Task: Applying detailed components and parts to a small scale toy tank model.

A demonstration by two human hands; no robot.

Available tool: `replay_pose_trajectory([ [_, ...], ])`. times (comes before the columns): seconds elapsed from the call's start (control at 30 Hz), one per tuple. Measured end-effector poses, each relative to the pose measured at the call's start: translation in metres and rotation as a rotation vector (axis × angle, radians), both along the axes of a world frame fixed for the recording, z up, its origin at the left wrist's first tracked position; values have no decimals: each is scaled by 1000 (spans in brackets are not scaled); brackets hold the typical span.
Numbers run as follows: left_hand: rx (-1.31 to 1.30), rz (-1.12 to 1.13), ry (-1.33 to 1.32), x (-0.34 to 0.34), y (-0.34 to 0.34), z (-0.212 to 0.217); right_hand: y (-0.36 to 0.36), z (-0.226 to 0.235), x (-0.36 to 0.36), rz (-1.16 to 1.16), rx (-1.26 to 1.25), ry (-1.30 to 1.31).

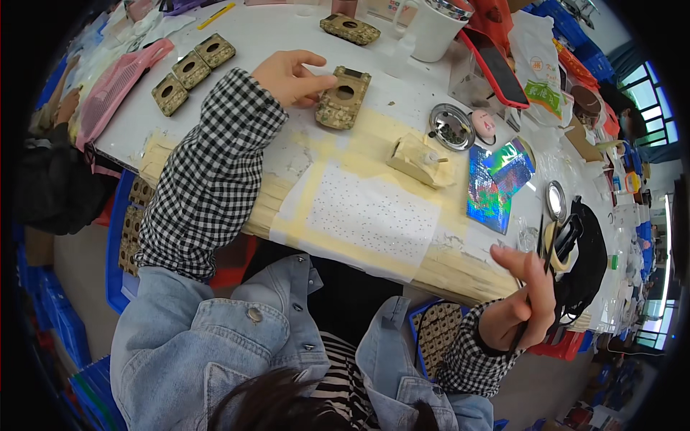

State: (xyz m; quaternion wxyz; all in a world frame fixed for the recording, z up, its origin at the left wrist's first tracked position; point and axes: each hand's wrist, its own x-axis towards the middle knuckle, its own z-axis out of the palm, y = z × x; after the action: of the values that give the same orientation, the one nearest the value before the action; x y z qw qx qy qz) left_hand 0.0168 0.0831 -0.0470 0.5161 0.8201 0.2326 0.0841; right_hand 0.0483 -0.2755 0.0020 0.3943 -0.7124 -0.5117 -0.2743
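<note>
Gripping thin black tweezers (535,269), the right hand (521,302) closes around them near the table (273,36) edge; farther off, the left hand (291,75) pinches a camouflage-patterned block (343,98), three similar blocks (192,72) beyond its wrist.

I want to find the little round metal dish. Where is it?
In the head view, the metal dish sits on the table's right side, between the tan block and a pink oval thing, below the white mug.
</note>
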Motion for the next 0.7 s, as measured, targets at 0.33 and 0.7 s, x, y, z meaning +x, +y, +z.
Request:
replay_pose_trajectory([
  [0.33,-650,-818,-195,-126,-123,29,-43,-46,-46,234,-244,393],
  [0.7,-784,-906,-95,-114,-233,-47,-43,-40,-64,334,-775,376],
])
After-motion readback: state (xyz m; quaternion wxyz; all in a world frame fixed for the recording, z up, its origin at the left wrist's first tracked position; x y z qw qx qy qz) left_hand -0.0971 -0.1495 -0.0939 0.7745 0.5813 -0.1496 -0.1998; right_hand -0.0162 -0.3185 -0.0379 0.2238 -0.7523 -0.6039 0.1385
